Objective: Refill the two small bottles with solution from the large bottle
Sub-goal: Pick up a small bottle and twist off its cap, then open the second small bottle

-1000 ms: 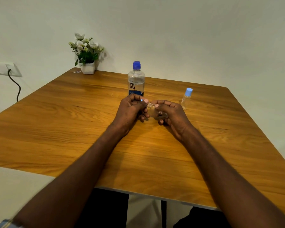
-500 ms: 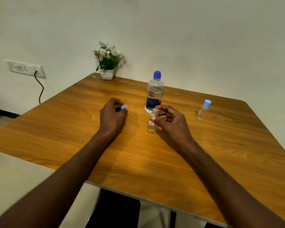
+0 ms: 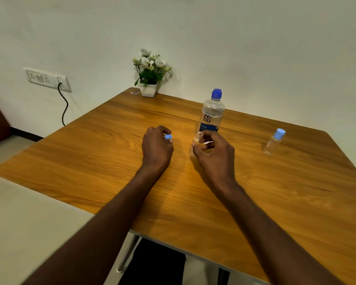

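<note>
Small bottle (image 3: pixel 196 144): clear, uncapped, likely light and tippy; upright on bench (image 3: pixel 90 157), right hand (image 3: pixel 213 150) fingers curled round its body. Cap (image 3: pixel 168 137): pinched in left hand (image 3: pixel 157 147) fingers. Large bottle (image 3: pixel 211 114): capped, just beyond right fingers, probably heavier; best gripped mid-body.

- Setting: a plain indoor room, likely a home or small office.
- Worktop (image 3: pixel 255 202): wood-grain surface on metal legs, set against a bare pale wall (image 3: pixel 255 48).
- Decor: a small potted flower arrangement (image 3: pixel 149 76) at the far corner.
- Services: a wall switch-and-socket plate (image 3: pixel 46 79) with a black cable (image 3: pixel 64 105) plugged in.
- Floor (image 3: pixel 29 212): pale.
</note>
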Available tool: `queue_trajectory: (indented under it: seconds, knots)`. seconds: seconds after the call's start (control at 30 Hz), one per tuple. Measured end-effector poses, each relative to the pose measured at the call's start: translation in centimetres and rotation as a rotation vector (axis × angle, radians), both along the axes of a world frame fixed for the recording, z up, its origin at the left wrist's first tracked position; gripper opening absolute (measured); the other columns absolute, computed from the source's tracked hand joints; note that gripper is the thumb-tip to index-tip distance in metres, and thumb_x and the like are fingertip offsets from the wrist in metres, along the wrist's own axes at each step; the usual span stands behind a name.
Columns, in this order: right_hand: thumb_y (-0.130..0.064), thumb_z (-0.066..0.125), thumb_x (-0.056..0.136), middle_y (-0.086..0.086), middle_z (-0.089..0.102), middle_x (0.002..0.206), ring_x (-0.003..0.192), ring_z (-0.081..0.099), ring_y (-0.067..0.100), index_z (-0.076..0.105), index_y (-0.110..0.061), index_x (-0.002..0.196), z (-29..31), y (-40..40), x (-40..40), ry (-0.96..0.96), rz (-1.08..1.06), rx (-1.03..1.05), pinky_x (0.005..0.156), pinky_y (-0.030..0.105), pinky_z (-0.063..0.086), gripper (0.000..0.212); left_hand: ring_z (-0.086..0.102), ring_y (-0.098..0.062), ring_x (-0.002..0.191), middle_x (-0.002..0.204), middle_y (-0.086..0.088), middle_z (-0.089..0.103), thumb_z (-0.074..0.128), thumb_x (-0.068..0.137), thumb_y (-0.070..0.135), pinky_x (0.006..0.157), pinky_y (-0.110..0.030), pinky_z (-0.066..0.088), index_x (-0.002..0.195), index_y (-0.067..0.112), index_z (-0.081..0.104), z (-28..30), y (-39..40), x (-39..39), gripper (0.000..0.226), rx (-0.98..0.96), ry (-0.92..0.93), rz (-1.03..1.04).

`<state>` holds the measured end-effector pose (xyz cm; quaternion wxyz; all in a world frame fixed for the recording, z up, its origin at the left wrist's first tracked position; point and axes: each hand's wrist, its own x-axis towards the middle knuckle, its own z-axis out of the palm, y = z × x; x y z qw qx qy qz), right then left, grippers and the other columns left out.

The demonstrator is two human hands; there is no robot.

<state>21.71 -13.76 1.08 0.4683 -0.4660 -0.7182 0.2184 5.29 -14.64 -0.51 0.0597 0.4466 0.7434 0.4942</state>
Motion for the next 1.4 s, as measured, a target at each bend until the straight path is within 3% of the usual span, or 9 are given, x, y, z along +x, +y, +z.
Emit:
queue_trajectory:
  seconds: [0.13, 0.37, 0.53, 0.67, 0.8, 0.93, 1.07, 1.23, 1.4]
  knots:
    - [-0.025, 0.082, 0.088, -0.017, 0.062, 0.114, 0.093, 0.062, -0.001, 0.065, -0.024, 0.130, 0.1, 0.2, 0.1, 0.034, -0.004, -0.034, 0.079, 0.010, 0.048, 0.044, 0.064, -0.018, 0.104, 0.122, -0.008, 0.063, 0.075, 0.093, 0.008, 0.082, -0.025, 0.049, 0.123, 0.017, 0.072, 0.4, -0.4, 0.2, 0.032, -0.025, 0.035, -0.004]
    - [-0.021, 0.082, 0.089, -0.002, 0.067, 0.129, 0.108, 0.062, 0.006, 0.065, -0.020, 0.132, 0.3, 0.2, 0.2, 0.043, -0.036, -0.037, 0.091, 0.019, 0.054, 0.046, 0.062, -0.020, 0.112, 0.131, -0.006, 0.058, 0.079, 0.090, 0.015, 0.093, -0.035, 0.058, 0.138, 0.024, 0.065, 1.0, -1.0, 0.4, 0.050, -0.005, -0.046, -0.036]
    - [-0.025, 0.082, 0.089, -0.005, 0.063, 0.127, 0.090, 0.060, 0.002, 0.058, -0.023, 0.138, 0.2, 0.1, 0.2, 0.006, -0.039, -0.060, 0.081, 0.019, 0.056, 0.055, 0.061, -0.025, 0.110, 0.116, -0.004, 0.061, 0.075, 0.093, 0.025, 0.091, -0.042, 0.054, 0.126, 0.018, 0.070, 1.2, -1.4, 0.2, 0.034, 0.138, -0.097, 0.000]
    - [-0.042, 0.088, 0.080, -0.004, 0.054, 0.132, 0.106, 0.060, 0.011, 0.043, -0.029, 0.140, 0.1, -0.5, 0.8, -0.032, -0.107, -0.051, 0.082, 0.030, 0.060, 0.076, 0.058, -0.019, 0.104, 0.104, 0.001, 0.063, 0.066, 0.096, 0.024, 0.088, -0.046, 0.053, 0.115, 0.018, 0.070, 1.6, -1.9, 0.8, 0.020, 0.293, -0.048, 0.038]
    - [-0.046, 0.084, 0.082, -0.004, 0.057, 0.119, 0.100, 0.059, 0.010, 0.045, -0.028, 0.129, 0.8, -1.2, 3.0, -0.041, -0.196, 0.099, 0.072, 0.029, 0.057, 0.064, 0.056, -0.017, 0.097, 0.100, 0.005, 0.065, 0.059, 0.094, 0.021, 0.083, -0.045, 0.048, 0.108, 0.019, 0.068, 2.2, -2.9, 2.1, 0.016, 0.428, 0.134, -0.021]
    - [-0.034, 0.072, 0.091, 0.001, 0.056, 0.105, 0.089, 0.056, 0.014, 0.051, -0.019, 0.122, 2.2, -0.4, 6.7, 0.210, -0.337, 0.269, 0.069, 0.032, 0.055, 0.040, 0.057, -0.020, 0.096, 0.102, -0.003, 0.066, 0.061, 0.094, 0.009, 0.082, -0.042, 0.046, 0.107, 0.011, 0.067, 3.3, -3.9, 5.2, 0.015, 0.596, 0.294, -0.184]
    - [-0.016, 0.071, 0.085, 0.012, 0.052, 0.114, 0.095, 0.054, 0.023, 0.050, -0.009, 0.129, 2.6, 3.1, 12.5, 0.290, -0.476, 0.374, 0.074, 0.026, 0.048, 0.050, 0.058, -0.016, 0.099, 0.104, -0.006, 0.066, 0.064, 0.094, -0.001, 0.085, -0.027, 0.048, 0.109, 0.006, 0.066, 4.7, -3.4, 11.7, 0.017, 0.636, 0.308, -0.578]
    - [-0.033, 0.084, 0.086, 0.002, 0.043, 0.144, 0.123, 0.051, 0.021, 0.033, -0.024, 0.153, 0.2, 7.0, 17.0, 0.084, -0.416, 0.091, 0.092, 0.035, 0.054, 0.084, 0.061, -0.012, 0.099, 0.111, -0.002, 0.065, 0.062, 0.094, -0.003, 0.081, -0.018, 0.050, 0.116, 0.012, 0.065, 4.0, 1.8, 18.1, 0.027, 0.497, 0.098, -0.700]
    - [-0.044, 0.079, 0.089, -0.006, 0.057, 0.139, 0.123, 0.056, 0.016, 0.048, -0.027, 0.150, -0.9, 8.8, 17.3, 0.128, -0.247, -0.188, 0.098, 0.038, 0.054, 0.071, 0.064, -0.007, 0.101, 0.113, 0.002, 0.067, 0.061, 0.099, 0.006, 0.080, -0.018, 0.053, 0.125, 0.018, 0.065, 1.8, 6.6, 19.1, 0.029, 0.276, -0.239, -0.625]
